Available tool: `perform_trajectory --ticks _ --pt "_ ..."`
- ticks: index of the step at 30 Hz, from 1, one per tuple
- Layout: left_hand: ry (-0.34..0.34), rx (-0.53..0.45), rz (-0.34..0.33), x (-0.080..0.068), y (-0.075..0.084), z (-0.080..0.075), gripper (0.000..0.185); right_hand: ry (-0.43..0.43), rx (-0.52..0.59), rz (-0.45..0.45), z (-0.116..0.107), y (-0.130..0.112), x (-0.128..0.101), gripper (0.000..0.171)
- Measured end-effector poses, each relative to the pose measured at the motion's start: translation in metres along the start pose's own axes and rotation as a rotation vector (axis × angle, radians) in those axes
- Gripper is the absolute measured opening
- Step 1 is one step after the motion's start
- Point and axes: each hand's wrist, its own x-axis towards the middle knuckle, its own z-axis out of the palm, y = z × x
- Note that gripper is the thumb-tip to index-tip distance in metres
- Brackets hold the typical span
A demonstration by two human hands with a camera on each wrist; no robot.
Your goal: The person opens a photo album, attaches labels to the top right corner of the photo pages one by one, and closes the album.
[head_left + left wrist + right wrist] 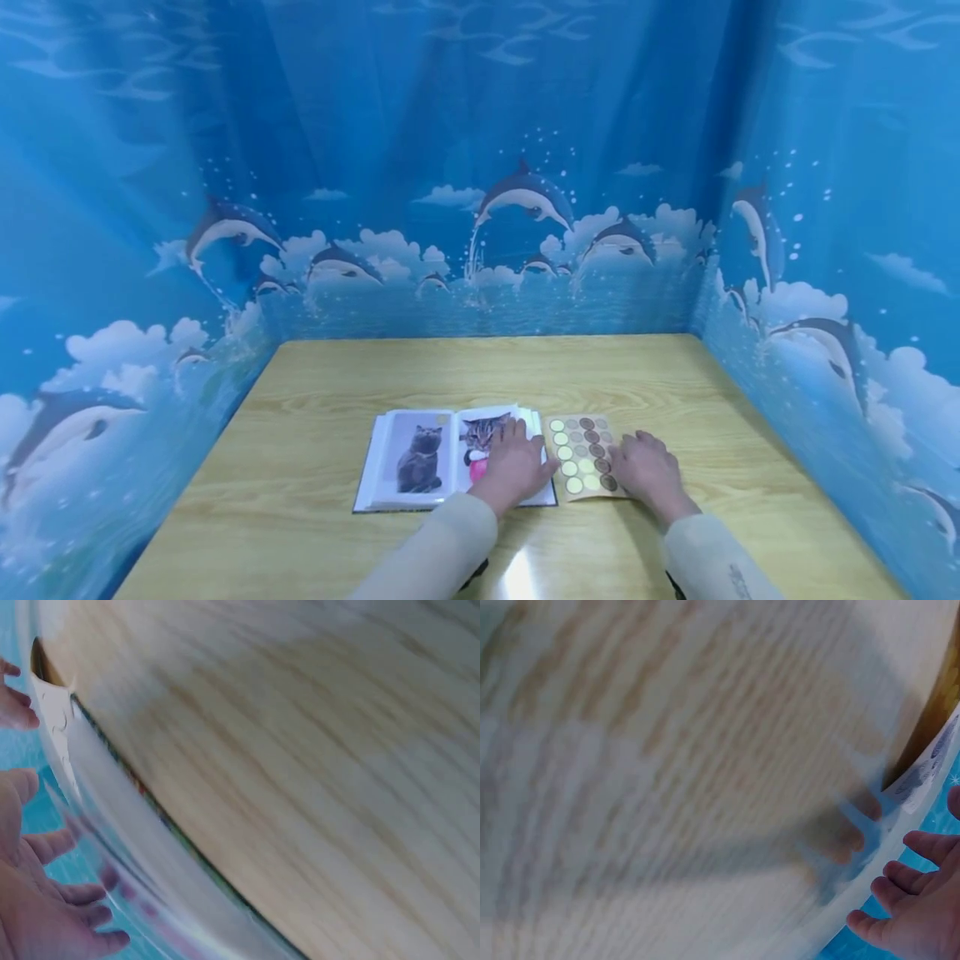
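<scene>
As the head view shows, the open album (453,458) lies beside the sticker sheet (587,458) on the counter (337,367), left hand (516,468) over the right page, perhaps to flatten it, right hand (649,473) at the sheet's edge. Left wrist view: left fingers (82,892) apart. Right wrist view: right fingers (928,844) also apart.

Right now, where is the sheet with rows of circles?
In the head view, the sheet lies on the wooden table, right of centre, between the open album on its left and the right hand at its right edge.
</scene>
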Motion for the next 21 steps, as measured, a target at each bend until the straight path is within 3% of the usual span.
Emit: perform_trajectory --ticks 4,10,21 --pt "-0.032 0.067 -0.023 0.004 0.008 0.011 0.062 0.001 0.008 0.002 0.005 0.002 0.0 0.057" --pt "-0.027 0.163 -0.017 0.006 0.015 0.021 0.061 -0.007 -0.023 -0.014 0.011 0.0 -0.003 0.053" --pt "-0.028 0.134 0.042 0.01 0.027 0.027 0.057 0.028 0.047 -0.034 0.011 -0.014 -0.005 0.054"
